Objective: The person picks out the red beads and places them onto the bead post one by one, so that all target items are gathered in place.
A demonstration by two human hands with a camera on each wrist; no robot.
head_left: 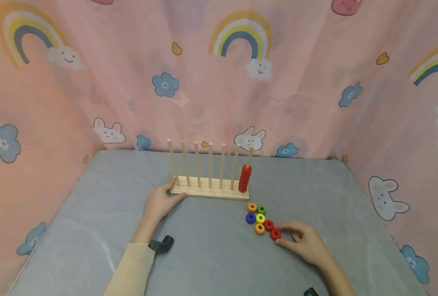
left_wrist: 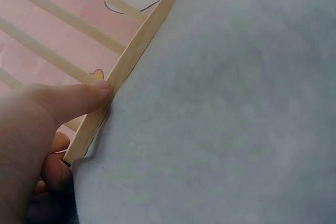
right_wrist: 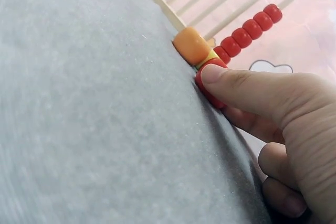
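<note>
A wooden peg rack (head_left: 211,192) with several upright pegs stands on the grey cloth. Its rightmost peg carries a stack of red beads (head_left: 244,179). My left hand (head_left: 162,200) grips the left end of the base, thumb (left_wrist: 89,98) on the front edge and fingers behind. At the lower right, my right hand (head_left: 305,241) pinches a red bead (head_left: 275,234) between thumb and forefinger, low at the cloth. Beside it lie another red bead (head_left: 268,225), a yellow bead (head_left: 260,218), a blue bead (head_left: 250,218), a green bead (head_left: 261,209) and two orange beads (head_left: 259,229).
Grey cloth (head_left: 211,255) covers the table under everything. A pink patterned curtain (head_left: 204,107) hangs behind the rack and along both sides. A dark band (head_left: 161,244) sits on the left wrist, over a beige sleeve.
</note>
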